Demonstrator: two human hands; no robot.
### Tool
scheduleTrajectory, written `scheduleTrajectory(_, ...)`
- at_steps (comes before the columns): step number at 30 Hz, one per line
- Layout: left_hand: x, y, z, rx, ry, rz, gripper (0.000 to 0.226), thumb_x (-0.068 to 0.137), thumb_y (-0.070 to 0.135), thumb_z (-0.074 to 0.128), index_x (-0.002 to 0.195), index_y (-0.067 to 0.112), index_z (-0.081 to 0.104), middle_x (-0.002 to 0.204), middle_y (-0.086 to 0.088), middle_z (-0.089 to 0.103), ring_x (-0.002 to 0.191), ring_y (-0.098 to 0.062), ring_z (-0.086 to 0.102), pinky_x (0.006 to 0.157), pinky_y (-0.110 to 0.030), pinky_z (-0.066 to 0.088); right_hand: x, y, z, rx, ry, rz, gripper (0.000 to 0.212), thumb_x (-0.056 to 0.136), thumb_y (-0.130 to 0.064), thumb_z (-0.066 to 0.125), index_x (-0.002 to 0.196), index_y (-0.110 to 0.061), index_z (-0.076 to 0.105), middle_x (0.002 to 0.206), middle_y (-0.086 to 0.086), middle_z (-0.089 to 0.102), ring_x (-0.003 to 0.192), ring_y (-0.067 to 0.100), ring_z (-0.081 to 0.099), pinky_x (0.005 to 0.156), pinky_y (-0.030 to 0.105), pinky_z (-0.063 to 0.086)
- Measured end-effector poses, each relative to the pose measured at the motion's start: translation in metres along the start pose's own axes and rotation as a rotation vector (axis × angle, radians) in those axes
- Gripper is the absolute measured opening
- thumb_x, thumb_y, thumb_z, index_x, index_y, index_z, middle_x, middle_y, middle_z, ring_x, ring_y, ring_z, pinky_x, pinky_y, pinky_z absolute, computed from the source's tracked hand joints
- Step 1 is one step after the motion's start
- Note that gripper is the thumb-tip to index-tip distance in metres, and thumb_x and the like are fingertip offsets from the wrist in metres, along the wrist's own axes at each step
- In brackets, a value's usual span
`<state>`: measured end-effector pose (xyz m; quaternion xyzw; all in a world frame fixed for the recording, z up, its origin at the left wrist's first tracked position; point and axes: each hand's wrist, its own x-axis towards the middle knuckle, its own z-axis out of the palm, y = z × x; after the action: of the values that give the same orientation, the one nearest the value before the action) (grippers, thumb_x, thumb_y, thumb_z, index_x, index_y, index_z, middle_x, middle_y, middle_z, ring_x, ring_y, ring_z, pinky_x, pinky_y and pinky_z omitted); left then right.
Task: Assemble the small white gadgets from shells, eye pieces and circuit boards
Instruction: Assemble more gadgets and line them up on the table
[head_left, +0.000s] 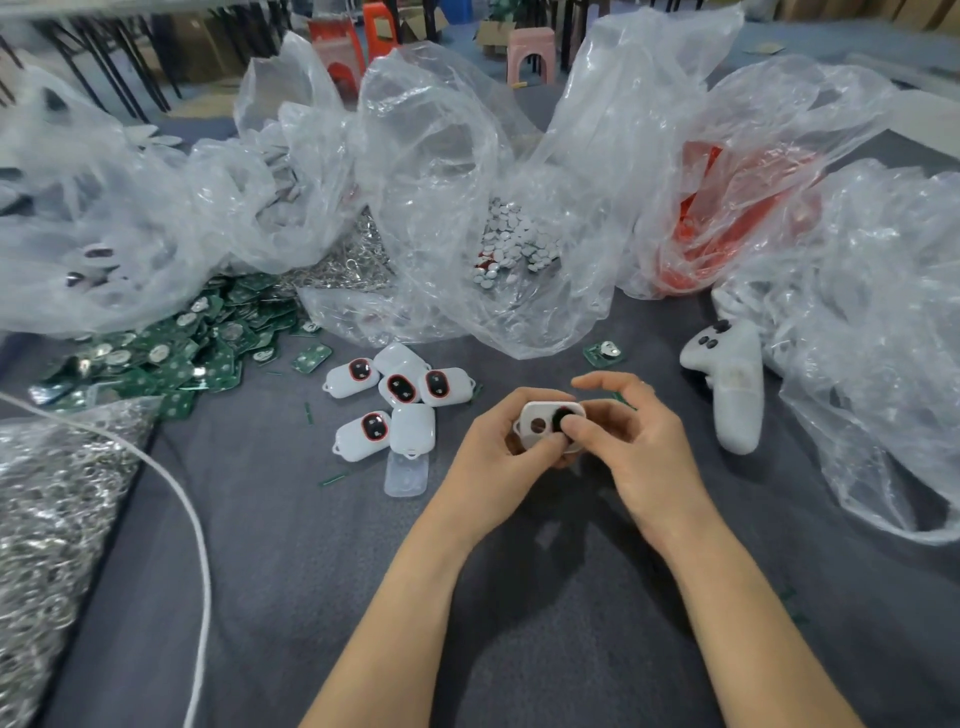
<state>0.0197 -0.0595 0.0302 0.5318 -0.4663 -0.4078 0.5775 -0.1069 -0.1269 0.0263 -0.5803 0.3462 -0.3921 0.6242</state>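
Head cam, centre frame: my left hand (493, 447) grips the small white rounded plastic shell (535, 414), fingers curled round it. My right hand (644, 457) pinches the round black eye piece (563, 415) onto it. Should hold shell steady, seat piece square, press evenly. Shell: one hole open beside the black piece.

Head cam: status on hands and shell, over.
Left hand grips white shell. Right hand pinches black eye piece onto it; other hole empty. Nothing in the way; gadget pile lies apart, left.
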Motion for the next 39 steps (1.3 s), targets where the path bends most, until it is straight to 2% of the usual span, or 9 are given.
scheduleTrajectory(4, 0.001, -0.004, 0.001, 0.054, 0.049, -0.052, 0.018, 0.087, -0.002, 0.063, 0.101, 0.01, 0.064, 0.087, -0.005, 0.068, 0.077, -0.01, 0.066, 0.069, -0.021, 0.053, 0.001, 0.001, 0.001, -0.038, -0.006, -0.03, 0.029, 0.083, 0.005, 0.064, 0.093, -0.022, 0.065, 0.079, 0.006, 0.071, 0.072, 0.013, 0.068, 0.064, 0.025, 0.056)
scheduleTrajectory(7, 0.002, -0.008, 0.002, 0.131, 0.104, -0.092, 0.012, 0.085, 0.003, 0.067, 0.095, 0.009, 0.064, 0.083, -0.008, 0.069, 0.077, -0.019, 0.069, 0.076, -0.036, 0.058, 0.001, 0.001, 0.002, -0.077, -0.005, -0.048, 0.027, 0.083, 0.009, 0.062, 0.089, -0.018, 0.065, 0.077, -0.002, 0.072, 0.071, 0.007, 0.066, 0.065, 0.019, 0.054)
scheduleTrajectory(9, 0.002, -0.01, 0.002, 0.197, 0.131, -0.102, 0.01, 0.083, 0.005, 0.069, 0.091, 0.009, 0.064, 0.08, -0.007, 0.071, 0.075, -0.021, 0.071, 0.076, -0.039, 0.058, 0.001, 0.002, 0.002, -0.148, -0.008, -0.075, 0.03, 0.083, 0.01, 0.062, 0.085, -0.02, 0.065, 0.076, -0.004, 0.071, 0.072, 0.005, 0.065, 0.066, 0.015, 0.051)
scheduleTrajectory(14, 0.002, -0.011, 0.0, 0.254, 0.139, -0.108, 0.01, 0.083, 0.005, 0.068, 0.089, 0.01, 0.064, 0.077, -0.006, 0.071, 0.07, -0.015, 0.071, 0.072, -0.035, 0.059, 0.001, 0.005, 0.003, -0.314, -0.004, -0.14, 0.035, 0.082, 0.006, 0.065, 0.082, -0.029, 0.063, 0.075, -0.003, 0.068, 0.071, 0.01, 0.064, 0.068, 0.015, 0.049)
scheduleTrajectory(21, 0.002, -0.013, -0.002, 0.183, 0.082, -0.074, 0.012, 0.084, 0.004, 0.067, 0.091, 0.013, 0.065, 0.077, -0.002, 0.071, 0.068, -0.012, 0.071, 0.063, -0.02, 0.053, -0.001, 0.003, 0.001, -0.287, -0.013, -0.151, 0.028, 0.081, 0.006, 0.067, 0.08, -0.022, 0.064, 0.077, 0.001, 0.069, 0.072, 0.012, 0.064, 0.068, 0.019, 0.051)
scheduleTrajectory(27, 0.001, -0.011, -0.008, 0.123, 0.01, -0.078, 0.011, 0.087, 0.005, 0.066, 0.096, 0.009, 0.063, 0.082, -0.004, 0.07, 0.075, -0.017, 0.071, 0.072, -0.029, 0.056, -0.001, -0.006, -0.003, -0.142, -0.072, -0.068, 0.02, 0.079, 0.007, 0.069, 0.086, -0.012, 0.068, 0.081, 0.002, 0.072, 0.072, 0.005, 0.066, 0.066, 0.013, 0.05)
scheduleTrajectory(30, 0.001, -0.01, -0.011, 0.071, -0.021, -0.09, 0.012, 0.088, 0.005, 0.065, 0.1, 0.002, 0.063, 0.083, -0.006, 0.069, 0.075, -0.016, 0.07, 0.073, -0.026, 0.056, -0.003, -0.008, -0.005, -0.093, -0.104, -0.042, 0.022, 0.078, 0.006, 0.069, 0.09, -0.013, 0.07, 0.083, 0.003, 0.074, 0.077, 0.008, 0.068, 0.068, 0.013, 0.05)
scheduleTrajectory(34, 0.001, -0.008, -0.015, 0.005, -0.062, -0.118, 0.016, 0.089, 0.003, 0.064, 0.104, -0.001, 0.063, 0.082, -0.003, 0.069, 0.076, -0.013, 0.068, 0.072, -0.021, 0.052, -0.002, -0.009, -0.007, -0.041, -0.166, -0.016, 0.026, 0.079, 0.008, 0.067, 0.09, -0.016, 0.069, 0.083, 0.004, 0.073, 0.079, 0.012, 0.067, 0.071, 0.018, 0.052)
scheduleTrajectory(39, 0.001, -0.009, -0.014, -0.068, -0.067, -0.143, 0.019, 0.087, 0.002, 0.065, 0.106, -0.004, 0.064, 0.082, -0.003, 0.069, 0.074, -0.013, 0.068, 0.073, -0.021, 0.053, -0.002, -0.006, -0.008, 0.015, -0.168, 0.004, 0.028, 0.08, 0.009, 0.065, 0.087, -0.018, 0.068, 0.082, 0.007, 0.071, 0.081, 0.02, 0.066, 0.081, 0.035, 0.054)
